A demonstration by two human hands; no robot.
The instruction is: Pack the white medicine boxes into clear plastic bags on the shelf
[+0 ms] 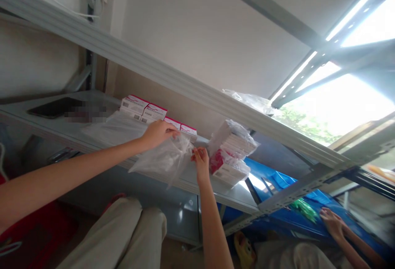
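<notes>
A clear plastic bag [160, 163] hangs over the front of the grey shelf, its gathered edge between my two hands. My left hand [159, 133] pinches this edge from the left, fingers closed. On the right, my right hand [201, 157] is closed on the same edge with thumb and fingertips. Just behind the left hand stands a row of small white boxes with pink tops [153, 112]. More flat clear bags [119, 128] lie on the shelf left of the hands. Bagged stacks of boxes [231, 170] sit right of my right hand.
A dark phone [55, 107] lies at the shelf's left end. An upper shelf beam [173, 82] crosses above the hands, with clear plastic [251, 100] on it. At the lower right are another person's hands [333, 221], beside green plastic [304, 209] on a blue surface.
</notes>
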